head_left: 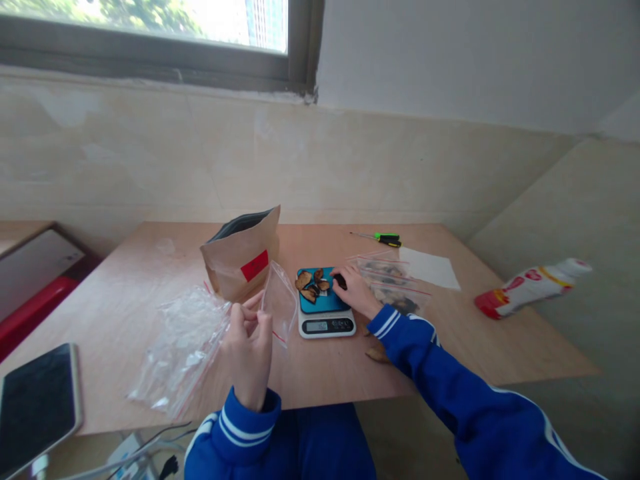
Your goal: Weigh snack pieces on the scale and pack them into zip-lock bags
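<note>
My left hand [249,347] pinches the top edge of a small clear zip bag [280,301], holding it upright just left of a small kitchen scale [326,324]. The scale's blue tray [330,303] carries several brown dried slices [311,285]. My right hand [356,289] reaches over the tray's right side with its fingers closed on a dark piece [340,281]. Both arms wear blue sleeves with white stripes.
A brown paper pouch [243,257] with a red label stands open behind the scale. A heap of clear zip bags [181,347] lies at left, filled bags [395,283] at right. Also here: a green screwdriver [384,239], white paper [430,268], a phone [36,407], a white-red tube [530,285] off the table.
</note>
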`<state>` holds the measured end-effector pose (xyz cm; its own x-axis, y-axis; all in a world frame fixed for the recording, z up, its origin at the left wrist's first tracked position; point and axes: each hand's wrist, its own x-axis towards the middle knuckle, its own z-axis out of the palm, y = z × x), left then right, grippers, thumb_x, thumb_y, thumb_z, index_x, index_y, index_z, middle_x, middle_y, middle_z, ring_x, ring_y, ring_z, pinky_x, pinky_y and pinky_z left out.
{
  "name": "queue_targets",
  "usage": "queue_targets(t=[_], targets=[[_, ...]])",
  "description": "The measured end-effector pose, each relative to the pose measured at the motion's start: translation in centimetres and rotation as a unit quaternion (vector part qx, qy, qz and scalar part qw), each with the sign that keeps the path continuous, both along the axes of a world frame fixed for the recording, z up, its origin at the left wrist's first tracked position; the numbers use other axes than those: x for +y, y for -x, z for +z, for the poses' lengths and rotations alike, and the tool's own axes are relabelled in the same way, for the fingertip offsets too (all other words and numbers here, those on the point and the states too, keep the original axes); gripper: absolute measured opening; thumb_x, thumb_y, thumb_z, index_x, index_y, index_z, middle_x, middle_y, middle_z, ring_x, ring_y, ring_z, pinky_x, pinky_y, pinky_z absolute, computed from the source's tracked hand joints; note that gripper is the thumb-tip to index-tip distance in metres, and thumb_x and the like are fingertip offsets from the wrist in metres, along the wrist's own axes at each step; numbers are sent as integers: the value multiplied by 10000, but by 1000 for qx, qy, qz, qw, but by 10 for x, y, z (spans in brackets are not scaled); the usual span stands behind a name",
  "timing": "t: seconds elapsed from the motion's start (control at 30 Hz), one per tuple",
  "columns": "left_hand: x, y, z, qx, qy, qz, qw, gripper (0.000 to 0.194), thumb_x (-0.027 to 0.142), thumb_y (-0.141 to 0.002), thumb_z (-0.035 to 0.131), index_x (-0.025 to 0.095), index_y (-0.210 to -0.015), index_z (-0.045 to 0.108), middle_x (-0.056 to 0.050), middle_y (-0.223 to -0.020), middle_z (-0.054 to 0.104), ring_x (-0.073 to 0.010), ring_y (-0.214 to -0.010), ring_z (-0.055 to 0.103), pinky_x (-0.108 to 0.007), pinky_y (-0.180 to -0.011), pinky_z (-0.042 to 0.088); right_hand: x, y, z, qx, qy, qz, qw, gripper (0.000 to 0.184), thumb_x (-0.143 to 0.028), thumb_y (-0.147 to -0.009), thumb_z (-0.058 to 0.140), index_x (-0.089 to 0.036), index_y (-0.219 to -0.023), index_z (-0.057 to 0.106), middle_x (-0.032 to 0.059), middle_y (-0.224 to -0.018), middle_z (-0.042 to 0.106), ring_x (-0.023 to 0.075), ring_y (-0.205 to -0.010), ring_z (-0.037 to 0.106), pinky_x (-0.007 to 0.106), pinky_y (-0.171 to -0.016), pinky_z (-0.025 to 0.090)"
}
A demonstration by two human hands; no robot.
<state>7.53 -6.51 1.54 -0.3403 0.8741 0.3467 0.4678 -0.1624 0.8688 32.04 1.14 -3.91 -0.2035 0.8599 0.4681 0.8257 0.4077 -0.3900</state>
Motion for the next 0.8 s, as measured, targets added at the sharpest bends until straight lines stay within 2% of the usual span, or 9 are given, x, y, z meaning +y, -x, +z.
queue_targets(t=[0.13,0.3,0.43,0.53,0.63,0.8], targets=[[5,-3,-4,11,-1,-7,1000,184,265,-802,513,207,-685,384,-25,-1072,704,-124,-660,670,-223,-566,486,0,5,1,-13,11,-2,1000,97,-181,-857,499,-169,-870,594,100,-923,588,252,-954,497,411,-882,432],[4,-5,-8,27,-1,-18,999,186,255,-802,512,214,-692,368,-18,-1055,709,-132,-672,677,-227,-583,484,-3,14,-6,-29,-14,-10,999,148,-233,-916,455,-173,-940,588,111,-972,575,253,-1005,496,416,-912,432],[3,-6,-7,30,-1,-25,999,195,252,-806,506,216,-689,353,-21,-1065,705,-134,-685,683,-228,-590,488,-3,19,-12,-79,-35,-16,996,198,-262,-932,434,-165,-872,596,115,-909,574,266,-992,484,439,-939,420],[4,-7,-6,14,-4,-36,999,185,247,-802,502,220,-691,357,-25,-1073,703,-140,-729,689,-227,-600,496,-1,20,-11,-97,-36,-17,995,250,-281,-941,415,-176,-800,593,109,-854,564,259,-932,486,428,-900,437],[5,-9,-6,8,3,-38,999,190,247,-794,502,221,-681,352,-26,-1060,707,-146,-750,690,-224,-595,495,4,20,-6,-49,-21,-9,999,339,-309,-958,360,-208,-713,572,87,-782,552,240,-854,492,399,-821,452],[6,-9,-4,16,8,-32,999,189,249,-791,495,221,-668,355,-27,-1013,717,-143,-704,683,-226,-583,489,6,19,12,150,32,-35,987,524,-542,-920,342,-229,-509,430,34,-591,481,197,-675,484,371,-767,420]])
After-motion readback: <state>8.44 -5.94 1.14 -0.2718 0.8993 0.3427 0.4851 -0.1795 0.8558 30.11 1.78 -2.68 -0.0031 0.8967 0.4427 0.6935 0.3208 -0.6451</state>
